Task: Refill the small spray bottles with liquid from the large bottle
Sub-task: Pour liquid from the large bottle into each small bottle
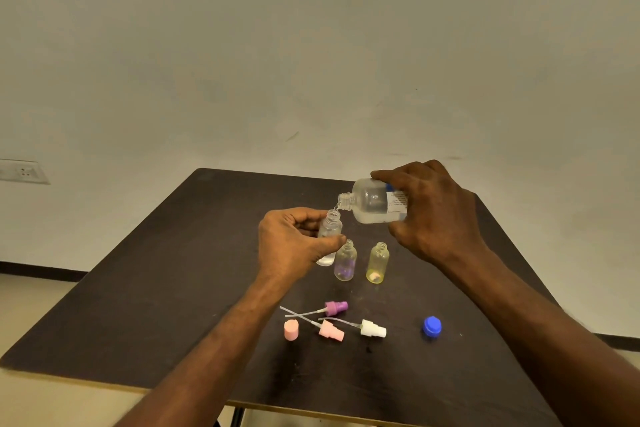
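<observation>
spillage was the likely risk: the right hand (pixel 433 215) gripped the large clear plastic bottle (pixel 372 200) tipped over the small clear spray bottle (pixel 329 236) clasped in the left hand (pixel 294 246), above the dark table (pixel 173 270). mouths sat close but narrow, so a slight tilt could have sent liquid astray.

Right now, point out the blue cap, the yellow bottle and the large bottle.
blue cap (pixel 432 326): head view, on its top face.
yellow bottle (pixel 377 265): head view, on the middle of its body.
large bottle (pixel 372 201): head view, on its clear shoulder, beside the right hand's fingers.
</observation>
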